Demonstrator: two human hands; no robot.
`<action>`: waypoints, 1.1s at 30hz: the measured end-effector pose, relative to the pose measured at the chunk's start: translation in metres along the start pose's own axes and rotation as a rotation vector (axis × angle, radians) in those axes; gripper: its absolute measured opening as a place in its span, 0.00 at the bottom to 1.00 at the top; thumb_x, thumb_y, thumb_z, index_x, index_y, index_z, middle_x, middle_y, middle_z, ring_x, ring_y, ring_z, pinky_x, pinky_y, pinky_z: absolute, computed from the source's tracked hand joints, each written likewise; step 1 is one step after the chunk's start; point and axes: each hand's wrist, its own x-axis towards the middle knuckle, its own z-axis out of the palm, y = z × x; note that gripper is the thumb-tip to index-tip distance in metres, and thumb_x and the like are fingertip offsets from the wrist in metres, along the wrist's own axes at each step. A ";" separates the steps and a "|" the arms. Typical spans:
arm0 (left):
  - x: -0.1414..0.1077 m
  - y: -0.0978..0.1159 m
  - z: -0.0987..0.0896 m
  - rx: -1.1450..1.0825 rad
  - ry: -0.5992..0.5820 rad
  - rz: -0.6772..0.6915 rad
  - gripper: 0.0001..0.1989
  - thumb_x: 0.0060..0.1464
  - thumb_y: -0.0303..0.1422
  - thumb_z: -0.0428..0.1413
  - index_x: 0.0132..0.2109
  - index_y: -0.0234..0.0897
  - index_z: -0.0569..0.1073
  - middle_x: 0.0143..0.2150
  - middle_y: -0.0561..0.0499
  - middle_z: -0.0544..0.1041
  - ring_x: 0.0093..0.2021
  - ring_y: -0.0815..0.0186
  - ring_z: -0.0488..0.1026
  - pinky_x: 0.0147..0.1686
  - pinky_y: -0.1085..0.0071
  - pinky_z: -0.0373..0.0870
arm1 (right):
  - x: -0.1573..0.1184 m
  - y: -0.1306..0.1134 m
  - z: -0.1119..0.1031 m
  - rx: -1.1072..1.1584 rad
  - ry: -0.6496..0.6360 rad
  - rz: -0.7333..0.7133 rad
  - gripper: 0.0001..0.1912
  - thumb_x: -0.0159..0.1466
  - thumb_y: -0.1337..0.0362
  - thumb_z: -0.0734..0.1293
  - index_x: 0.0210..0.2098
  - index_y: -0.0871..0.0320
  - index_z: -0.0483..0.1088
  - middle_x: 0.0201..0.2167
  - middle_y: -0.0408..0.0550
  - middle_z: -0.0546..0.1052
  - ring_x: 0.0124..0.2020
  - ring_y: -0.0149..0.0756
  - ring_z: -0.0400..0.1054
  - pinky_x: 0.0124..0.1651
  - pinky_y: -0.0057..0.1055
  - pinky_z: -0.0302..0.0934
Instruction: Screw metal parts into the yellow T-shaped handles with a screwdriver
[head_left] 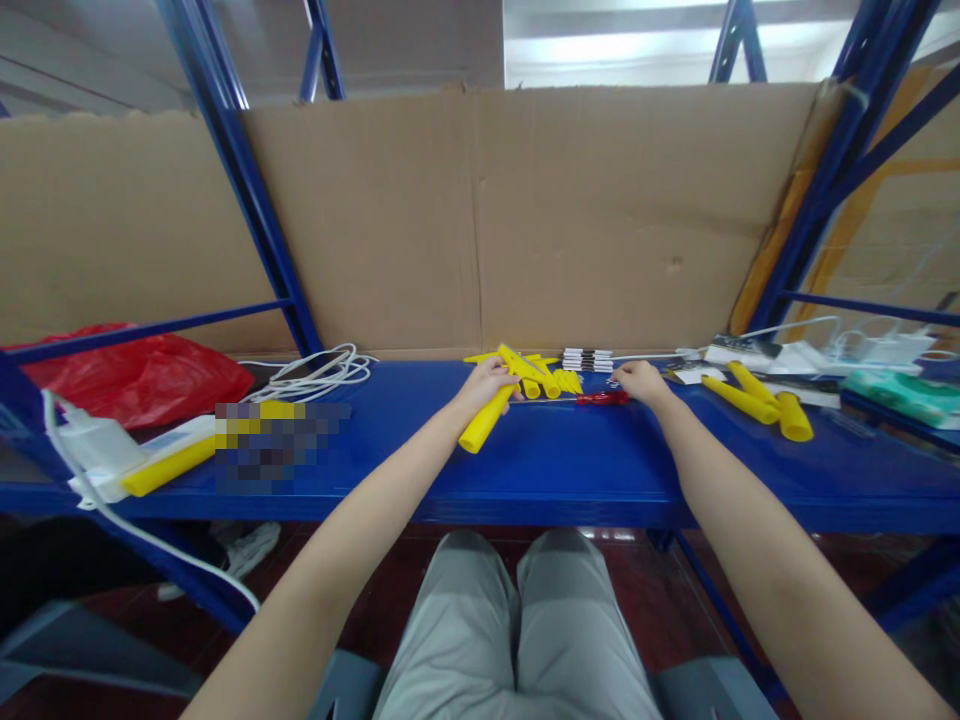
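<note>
While our left hand [491, 382] grips a yellow tube [486, 424] to the left of the red screwdriver [602, 398], our right hand [640, 382] is just beyond that screwdriver's right end, fingers bent toward small shiny bits [613, 384] (we cannot tell whether it grips any). Behind the screwdriver, on the blue tabletop [562, 465], we see a black-and-white stack [587, 360].
</note>
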 end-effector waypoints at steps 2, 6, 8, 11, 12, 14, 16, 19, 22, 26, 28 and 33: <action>0.008 0.004 0.012 -0.033 -0.049 -0.058 0.10 0.50 0.22 0.54 0.41 0.33 0.67 0.31 0.48 0.76 0.22 0.69 0.72 0.19 0.75 0.64 | 0.000 -0.001 0.001 0.008 -0.008 -0.001 0.15 0.59 0.67 0.61 0.35 0.61 0.79 0.31 0.51 0.80 0.35 0.37 0.73 0.35 0.24 0.61; 0.027 0.010 0.045 -0.163 -0.107 -0.149 0.08 0.51 0.21 0.52 0.40 0.30 0.69 0.26 0.48 0.75 0.22 0.69 0.72 0.21 0.75 0.65 | -0.001 -0.002 0.001 0.031 -0.059 -0.022 0.13 0.58 0.67 0.61 0.32 0.61 0.79 0.26 0.50 0.79 0.31 0.36 0.72 0.34 0.24 0.61; 0.035 0.011 0.064 -0.237 -0.173 -0.196 0.06 0.54 0.22 0.50 0.39 0.29 0.70 0.25 0.48 0.74 0.22 0.70 0.71 0.21 0.76 0.64 | -0.002 -0.003 0.001 0.022 -0.085 -0.040 0.13 0.58 0.67 0.61 0.31 0.62 0.78 0.25 0.50 0.78 0.30 0.36 0.72 0.33 0.24 0.60; 0.048 0.008 0.091 -0.294 -0.108 -0.233 0.07 0.54 0.21 0.50 0.40 0.28 0.70 0.23 0.50 0.73 0.21 0.70 0.71 0.20 0.77 0.64 | -0.003 -0.003 0.004 0.009 -0.101 -0.078 0.12 0.57 0.68 0.61 0.29 0.61 0.77 0.24 0.49 0.77 0.29 0.37 0.71 0.32 0.25 0.60; 0.052 0.007 0.098 -0.317 -0.095 -0.244 0.08 0.54 0.21 0.50 0.41 0.28 0.70 0.23 0.51 0.73 0.20 0.71 0.70 0.20 0.77 0.64 | -0.003 -0.003 0.005 0.005 -0.100 -0.094 0.12 0.57 0.68 0.61 0.28 0.61 0.77 0.23 0.49 0.77 0.29 0.37 0.71 0.32 0.25 0.60; 0.061 0.004 0.109 -0.321 -0.105 -0.307 0.09 0.54 0.22 0.49 0.42 0.28 0.70 0.21 0.51 0.73 0.19 0.70 0.69 0.19 0.77 0.64 | -0.002 -0.002 0.007 -0.006 -0.088 -0.111 0.11 0.57 0.67 0.62 0.27 0.60 0.76 0.21 0.48 0.75 0.30 0.38 0.72 0.31 0.25 0.61; 0.069 0.002 0.115 -0.346 -0.107 -0.356 0.09 0.55 0.22 0.48 0.42 0.27 0.71 0.21 0.50 0.73 0.19 0.70 0.69 0.21 0.77 0.65 | -0.001 -0.001 0.009 -0.018 -0.078 -0.105 0.11 0.57 0.66 0.62 0.26 0.59 0.76 0.20 0.48 0.75 0.31 0.38 0.72 0.32 0.25 0.61; 0.077 0.001 0.121 -0.396 -0.132 -0.364 0.09 0.55 0.21 0.47 0.40 0.27 0.71 0.20 0.50 0.73 0.18 0.71 0.67 0.21 0.78 0.63 | -0.001 0.000 0.009 -0.019 -0.080 -0.080 0.11 0.57 0.67 0.61 0.27 0.60 0.76 0.24 0.49 0.77 0.34 0.38 0.73 0.35 0.25 0.62; 0.080 0.001 0.124 -0.435 -0.152 -0.388 0.09 0.56 0.21 0.46 0.38 0.27 0.71 0.19 0.50 0.72 0.16 0.73 0.65 0.19 0.79 0.61 | -0.002 0.000 0.007 -0.021 -0.074 -0.039 0.12 0.57 0.68 0.61 0.30 0.60 0.77 0.29 0.53 0.79 0.37 0.40 0.74 0.39 0.27 0.63; 0.082 -0.001 0.127 -0.452 -0.174 -0.404 0.10 0.56 0.21 0.45 0.38 0.25 0.71 0.19 0.49 0.72 0.15 0.73 0.63 0.18 0.79 0.59 | -0.003 -0.001 0.006 -0.020 -0.067 -0.015 0.12 0.58 0.67 0.61 0.32 0.61 0.77 0.30 0.56 0.79 0.39 0.43 0.74 0.41 0.28 0.63; 0.082 -0.003 0.126 -0.450 -0.175 -0.394 0.10 0.55 0.22 0.46 0.39 0.25 0.72 0.19 0.49 0.72 0.16 0.73 0.64 0.18 0.79 0.61 | -0.003 -0.001 0.006 -0.023 -0.078 -0.008 0.12 0.57 0.67 0.62 0.32 0.61 0.77 0.31 0.56 0.79 0.40 0.43 0.74 0.41 0.28 0.63; 0.085 -0.003 0.108 -0.422 -0.175 -0.228 0.09 0.57 0.27 0.48 0.36 0.29 0.73 0.20 0.51 0.72 0.18 0.73 0.66 0.23 0.77 0.65 | -0.002 -0.001 0.006 -0.033 -0.089 -0.043 0.12 0.57 0.67 0.62 0.33 0.59 0.78 0.33 0.54 0.80 0.39 0.42 0.74 0.39 0.26 0.63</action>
